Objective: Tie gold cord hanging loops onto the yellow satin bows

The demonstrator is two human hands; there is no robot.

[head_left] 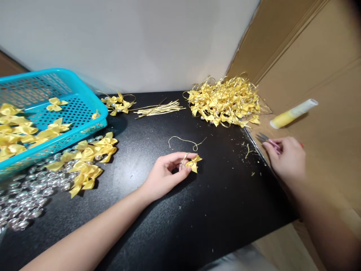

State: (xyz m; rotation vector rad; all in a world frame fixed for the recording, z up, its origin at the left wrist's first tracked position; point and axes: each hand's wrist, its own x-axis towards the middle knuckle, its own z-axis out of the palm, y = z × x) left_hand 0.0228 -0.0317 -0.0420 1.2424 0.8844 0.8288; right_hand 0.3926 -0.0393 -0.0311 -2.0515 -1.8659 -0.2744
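Yellow bow [194,163], right of the turquoise basket [67,81], pinched by my nearly closed left hand [169,172], its gold cord [184,159] liable to miscutting should the pink scissors [275,144], held in my curled right hand [290,158] farther right of that basket, stray.

Handcraft corner, home or workshop unclear

From my remote seat I take this for a small craft workspace. A black table [225,210] carries heaped yellow ribbon bows [225,101], loose silvery beads [42,192], cut gold cords [160,108] and small trimmings [248,151]; a turquoise basket [87,126] holds more bows. I see pink-handled scissors [274,143] too. A pale wall [126,45] and cardboard sheeting [316,67] close it in.
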